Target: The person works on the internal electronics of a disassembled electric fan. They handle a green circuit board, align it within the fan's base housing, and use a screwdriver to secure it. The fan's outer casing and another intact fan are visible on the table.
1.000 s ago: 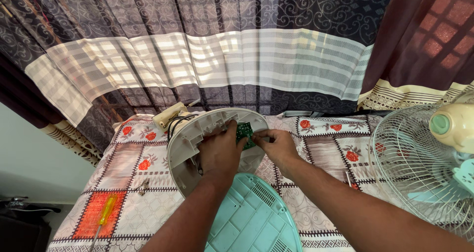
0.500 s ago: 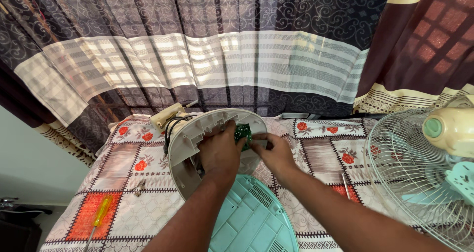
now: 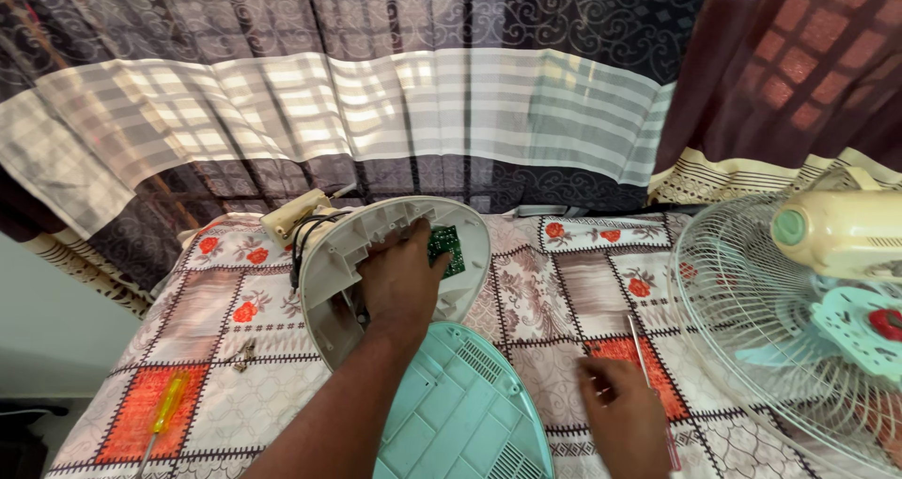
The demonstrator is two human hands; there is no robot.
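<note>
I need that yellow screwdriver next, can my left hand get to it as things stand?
Probably not at once: the left hand is inside the white shell, holding it by the green board. The screwdriver lies uncovered on the cloth on that side, so letting go first would free it.

A person's left hand (image 3: pixel 402 282) rests inside a round white plastic fan base shell (image 3: pixel 376 263), tilted on edge, beside its small green circuit board (image 3: pixel 445 250). The right hand (image 3: pixel 622 415) lies on the floral patchwork bed cover (image 3: pixel 554 291), touching a thin red-handled screwdriver (image 3: pixel 648 376). A mint-green vented plastic cover (image 3: pixel 465 409) lies between the forearms.
</note>
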